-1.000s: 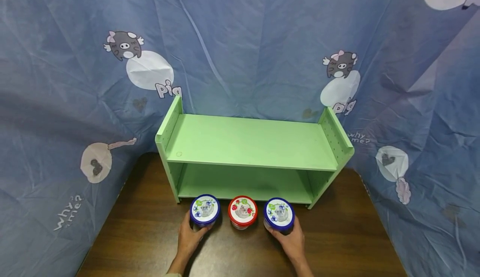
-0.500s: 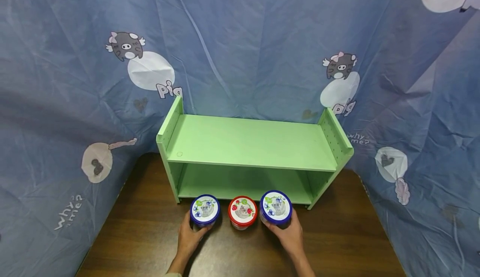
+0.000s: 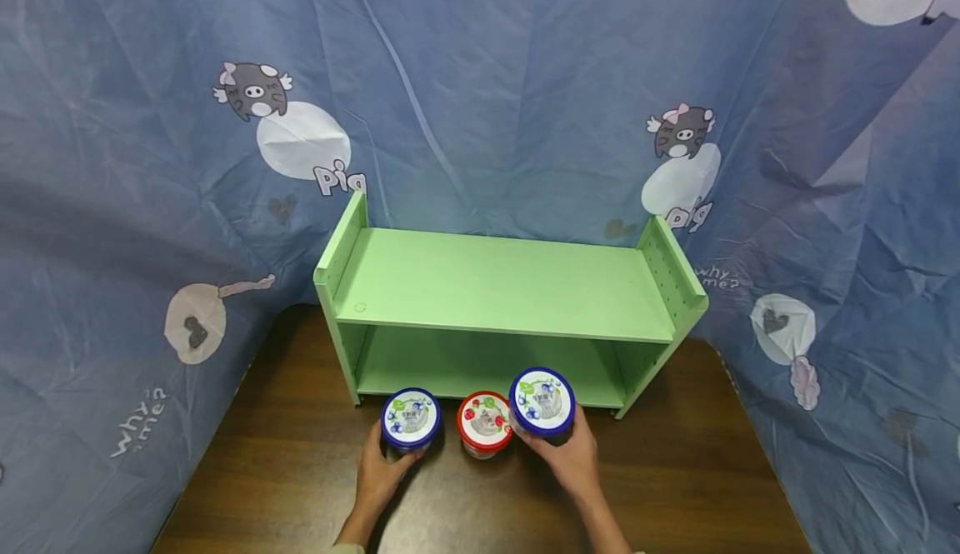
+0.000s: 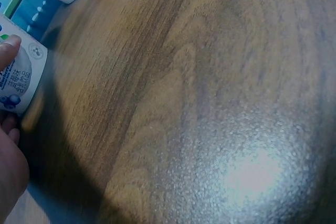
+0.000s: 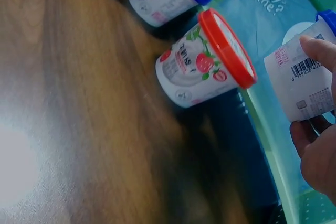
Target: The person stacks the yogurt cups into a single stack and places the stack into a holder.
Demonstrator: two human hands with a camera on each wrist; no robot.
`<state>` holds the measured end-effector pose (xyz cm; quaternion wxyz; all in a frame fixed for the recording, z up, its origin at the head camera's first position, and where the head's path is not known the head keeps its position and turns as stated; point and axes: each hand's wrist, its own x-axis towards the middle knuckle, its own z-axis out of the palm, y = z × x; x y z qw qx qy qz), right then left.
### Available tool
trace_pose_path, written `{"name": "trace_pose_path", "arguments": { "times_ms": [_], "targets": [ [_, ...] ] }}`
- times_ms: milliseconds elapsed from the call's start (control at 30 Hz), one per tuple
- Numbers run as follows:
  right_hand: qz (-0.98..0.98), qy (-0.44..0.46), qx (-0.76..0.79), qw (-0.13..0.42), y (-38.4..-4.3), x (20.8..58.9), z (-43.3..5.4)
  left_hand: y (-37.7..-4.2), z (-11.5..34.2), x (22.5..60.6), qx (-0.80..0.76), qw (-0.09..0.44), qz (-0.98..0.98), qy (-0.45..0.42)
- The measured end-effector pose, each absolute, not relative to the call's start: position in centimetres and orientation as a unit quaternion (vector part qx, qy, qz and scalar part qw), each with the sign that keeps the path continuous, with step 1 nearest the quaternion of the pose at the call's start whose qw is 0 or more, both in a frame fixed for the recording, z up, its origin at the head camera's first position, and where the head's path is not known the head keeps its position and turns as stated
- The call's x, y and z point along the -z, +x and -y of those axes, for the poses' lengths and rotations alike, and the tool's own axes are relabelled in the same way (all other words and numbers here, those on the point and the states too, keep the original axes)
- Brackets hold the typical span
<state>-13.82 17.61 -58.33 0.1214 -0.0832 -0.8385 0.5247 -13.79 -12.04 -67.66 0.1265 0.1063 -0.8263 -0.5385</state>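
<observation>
My left hand (image 3: pixel 377 472) grips a tub with a blue lid and blueberry print (image 3: pixel 411 422), which stands on the table at the left. Its thumb lies across the printed side in the left wrist view. My right hand (image 3: pixel 576 461) holds a second blue-lidded tub (image 3: pixel 542 402) up off the table; the barcode on its white wall (image 5: pixel 296 80) shows in the right wrist view, between thumb and fingers. Between the two stands a tub with a red lid and strawberry print (image 3: pixel 483 422), upright on the table. The raised tub overlaps its right edge in the head view.
Just behind the tubs stands a light green two-tier shelf (image 3: pixel 502 283), with raised side panels and an open lower level (image 3: pixel 480 362). A blue patterned cloth (image 3: pixel 480 104) hangs behind and on both sides. The brown wooden table (image 3: pixel 450 504) reaches toward me.
My right hand has raised its blue-lidded tub off the table and brought it left and forward, toward the shelf. The left hand, its tub and the red-lidded tub stay put.
</observation>
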Motion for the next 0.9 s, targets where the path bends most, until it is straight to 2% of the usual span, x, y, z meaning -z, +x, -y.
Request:
{"name": "trace_pose_path", "arguments": {
  "times_ms": [400, 900],
  "targets": [
    [0.835, -0.056, -0.537, 0.103, -14.7, 57.3, -15.7, -13.6, 11.9, 67.1, 0.538, 0.116, 0.829, 0.103],
    [0.839, -0.038, -0.536, 0.085, -15.3, 58.2, -13.7, -13.6, 11.9, 67.3, 0.544, 0.125, 0.823, 0.104]
  ]
}}
